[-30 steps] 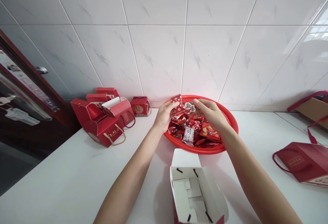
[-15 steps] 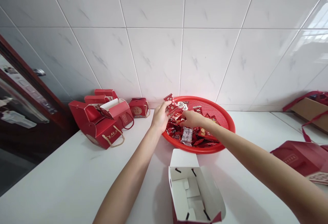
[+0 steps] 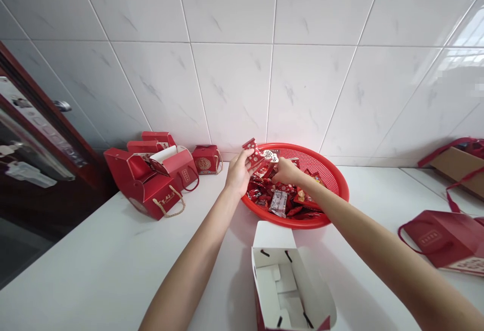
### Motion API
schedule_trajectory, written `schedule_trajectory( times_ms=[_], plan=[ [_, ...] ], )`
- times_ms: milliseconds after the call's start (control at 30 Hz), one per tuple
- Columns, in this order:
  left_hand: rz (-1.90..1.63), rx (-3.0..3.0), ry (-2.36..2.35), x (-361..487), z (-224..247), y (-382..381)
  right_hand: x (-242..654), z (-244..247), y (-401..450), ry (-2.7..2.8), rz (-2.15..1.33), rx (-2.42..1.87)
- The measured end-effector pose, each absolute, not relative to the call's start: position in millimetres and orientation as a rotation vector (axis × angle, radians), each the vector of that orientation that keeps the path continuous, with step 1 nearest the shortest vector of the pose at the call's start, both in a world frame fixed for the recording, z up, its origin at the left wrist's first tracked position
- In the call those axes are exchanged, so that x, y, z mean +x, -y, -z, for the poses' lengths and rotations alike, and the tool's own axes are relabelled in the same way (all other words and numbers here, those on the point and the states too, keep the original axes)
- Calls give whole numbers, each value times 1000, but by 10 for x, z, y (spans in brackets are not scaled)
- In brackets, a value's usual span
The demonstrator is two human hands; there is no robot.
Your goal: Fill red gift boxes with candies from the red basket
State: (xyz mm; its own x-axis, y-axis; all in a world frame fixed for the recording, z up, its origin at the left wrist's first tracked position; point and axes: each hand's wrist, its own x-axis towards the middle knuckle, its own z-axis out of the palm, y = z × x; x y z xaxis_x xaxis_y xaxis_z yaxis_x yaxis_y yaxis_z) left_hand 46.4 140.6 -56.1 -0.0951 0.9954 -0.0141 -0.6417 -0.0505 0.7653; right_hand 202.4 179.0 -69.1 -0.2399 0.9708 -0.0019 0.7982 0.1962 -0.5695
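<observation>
Now left hand (image 3: 238, 173) grips candy packet (image 3: 253, 152), long axis up-right; right hand (image 3: 285, 171)'s grip unclear.

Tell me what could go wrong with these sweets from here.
The small red packet held by the left hand sits above the rim of the round red basket, so it might slip onto the white counter. The right hand is among the loose wrapped sweets and may push some over the rim. The open white-lined gift box sits close in front of the basket, so an arm could catch its flaps.
</observation>
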Motion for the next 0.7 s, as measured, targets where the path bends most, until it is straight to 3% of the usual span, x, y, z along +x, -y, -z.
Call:
schedule_trajectory(
  times_ms=[333,700],
  plan=[
    [-1524,590,-707,457,568,-1430,2166,748,-1889,1851,-1058,-1315],
    [-1531,527,-706,453,545,-1425,2176,729,-1915,1810,-1121,-1181]
  ],
)
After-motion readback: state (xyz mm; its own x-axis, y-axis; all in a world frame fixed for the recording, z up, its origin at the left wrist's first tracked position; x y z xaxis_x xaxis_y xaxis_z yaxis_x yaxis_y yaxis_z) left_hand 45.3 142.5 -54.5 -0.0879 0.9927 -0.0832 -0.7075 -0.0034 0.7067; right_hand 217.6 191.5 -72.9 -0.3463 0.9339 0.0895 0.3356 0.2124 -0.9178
